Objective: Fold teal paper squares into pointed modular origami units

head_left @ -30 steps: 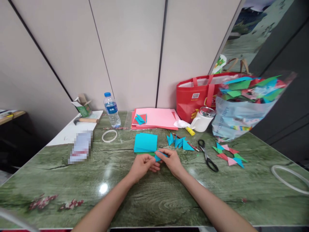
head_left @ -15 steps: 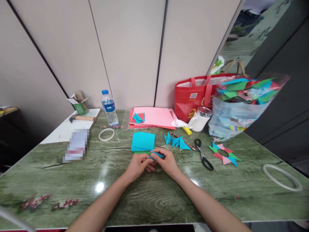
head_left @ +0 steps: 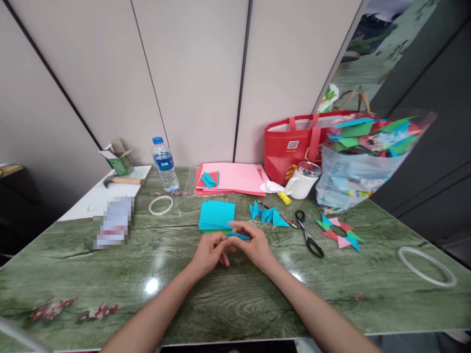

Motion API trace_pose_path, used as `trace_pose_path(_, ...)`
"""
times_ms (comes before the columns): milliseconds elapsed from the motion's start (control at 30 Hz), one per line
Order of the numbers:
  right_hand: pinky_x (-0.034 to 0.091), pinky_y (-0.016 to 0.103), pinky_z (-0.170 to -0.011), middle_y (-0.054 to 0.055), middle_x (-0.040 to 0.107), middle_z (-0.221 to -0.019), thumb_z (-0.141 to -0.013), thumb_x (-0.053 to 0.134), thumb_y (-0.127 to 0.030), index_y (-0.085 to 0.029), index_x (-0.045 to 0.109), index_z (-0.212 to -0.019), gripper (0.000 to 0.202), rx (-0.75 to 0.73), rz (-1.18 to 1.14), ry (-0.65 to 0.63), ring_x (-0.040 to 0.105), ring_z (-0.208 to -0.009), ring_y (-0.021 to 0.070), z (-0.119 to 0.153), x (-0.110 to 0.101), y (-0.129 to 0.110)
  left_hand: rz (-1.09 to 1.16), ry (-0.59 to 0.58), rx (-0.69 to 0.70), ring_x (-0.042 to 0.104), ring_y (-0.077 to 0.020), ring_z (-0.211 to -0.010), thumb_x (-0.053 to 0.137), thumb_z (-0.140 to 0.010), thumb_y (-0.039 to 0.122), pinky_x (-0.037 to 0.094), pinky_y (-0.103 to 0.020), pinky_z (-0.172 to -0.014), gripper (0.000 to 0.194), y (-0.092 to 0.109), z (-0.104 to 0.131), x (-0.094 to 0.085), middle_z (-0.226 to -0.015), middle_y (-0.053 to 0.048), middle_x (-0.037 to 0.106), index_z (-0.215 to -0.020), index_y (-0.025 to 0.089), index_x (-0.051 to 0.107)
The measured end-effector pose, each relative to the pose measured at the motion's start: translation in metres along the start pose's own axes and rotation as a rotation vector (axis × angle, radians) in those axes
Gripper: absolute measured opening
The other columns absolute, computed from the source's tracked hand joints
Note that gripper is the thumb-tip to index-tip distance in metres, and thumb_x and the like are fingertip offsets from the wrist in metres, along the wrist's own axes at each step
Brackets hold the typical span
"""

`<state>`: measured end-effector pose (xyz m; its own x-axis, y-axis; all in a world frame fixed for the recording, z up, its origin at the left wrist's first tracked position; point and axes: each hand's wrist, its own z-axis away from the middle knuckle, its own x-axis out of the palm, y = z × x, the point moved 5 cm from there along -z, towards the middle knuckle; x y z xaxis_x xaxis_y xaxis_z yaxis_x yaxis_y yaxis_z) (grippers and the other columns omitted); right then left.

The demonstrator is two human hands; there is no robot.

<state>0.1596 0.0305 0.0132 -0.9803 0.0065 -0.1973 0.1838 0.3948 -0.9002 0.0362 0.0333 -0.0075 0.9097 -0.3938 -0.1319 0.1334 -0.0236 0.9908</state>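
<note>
A small folded blue paper point(head_left: 239, 236) is pinched between my two hands near the middle of the table. My left hand point(head_left: 211, 252) grips its left end, and my right hand point(head_left: 253, 242) has thumb and fingers around its right side. Just behind them lies a stack of blue paper squares point(head_left: 217, 214), with green sheets showing under it. To the right of the stack stand several folded blue pieces point(head_left: 268, 214) beside a thin red pencil. Part of the held paper is hidden by my fingers.
Black scissors point(head_left: 309, 234) and a ring of coloured folded pieces point(head_left: 340, 233) lie to the right. Farther back are a white mug point(head_left: 302, 182), a red bag point(head_left: 281, 152), a plastic bag of paper pieces point(head_left: 346, 181), pink sheets point(head_left: 239, 177) and a water bottle point(head_left: 165, 166). A hammer point(head_left: 125, 180) lies left.
My right fingers have lifted and shifted slightly on the blue paper, and the fingers of my left hand have moved a little. The camera view has shifted slightly.
</note>
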Motion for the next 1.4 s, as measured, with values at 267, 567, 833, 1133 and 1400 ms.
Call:
trace_pose_path(267,0.048,0.026,-0.057,0.002,0.060,-0.073,-0.069,0.063,-0.032,-0.019,0.059,-0.077,0.016,0.070,-0.109,0.080,0.057,-0.063,0.0144,0.001,-0.007,0.005,0.029,0.141,0.081,0.057,-0.0115,-0.037,0.053,-0.073,0.033,0.043,-0.021,-0.042,0.020,0.017,0.000,-0.015,-0.057,0.001,0.064,-0.063,0.017,0.047)
trace_pose_path(567,0.040,0.023,-0.053,0.000,0.053,-0.062,-0.074,0.059,-0.026,-0.018,0.055,-0.062,0.015,-0.032,-0.058,0.123,0.050,-0.060,0.0122,0.002,-0.009,-0.006,0.084,0.112,0.033,0.056,-0.0115,-0.036,0.054,-0.071,0.036,0.043,-0.021,-0.039,0.022,0.010,-0.003,-0.011,-0.060,0.001,0.065,-0.065,0.017,0.046)
trace_pose_path(833,0.043,0.024,-0.051,0.001,0.059,-0.065,-0.065,0.067,-0.033,-0.018,0.060,-0.069,0.017,0.115,-0.145,0.120,0.052,-0.056,0.0126,0.001,-0.009,0.007,-0.032,0.187,0.127,0.055,-0.0112,-0.039,0.050,-0.075,0.028,0.044,-0.022,-0.047,0.016,0.018,0.000,-0.018,-0.043,0.003,0.058,-0.065,0.017,0.055)
trace_pose_path(1133,0.041,0.024,-0.052,0.001,0.055,-0.063,-0.069,0.064,-0.030,-0.018,0.059,-0.063,0.014,0.015,-0.129,0.135,0.051,-0.059,0.0127,-0.001,-0.013,-0.001,0.020,0.149,0.104,0.057,-0.0111,-0.040,0.052,-0.074,0.031,0.045,-0.022,-0.045,0.018,0.013,-0.004,-0.018,-0.056,0.001,0.064,-0.063,0.017,0.050)
trace_pose_path(1400,0.043,0.022,-0.046,-0.002,0.056,-0.064,-0.070,0.060,-0.039,-0.019,0.056,-0.075,0.021,0.188,-0.232,0.023,0.051,-0.051,0.0107,-0.006,-0.008,0.009,0.085,0.084,0.016,0.053,-0.0092,-0.033,0.054,-0.072,0.036,0.036,-0.018,-0.035,0.023,0.009,-0.004,-0.011,-0.057,0.000,0.063,-0.063,0.015,0.047)
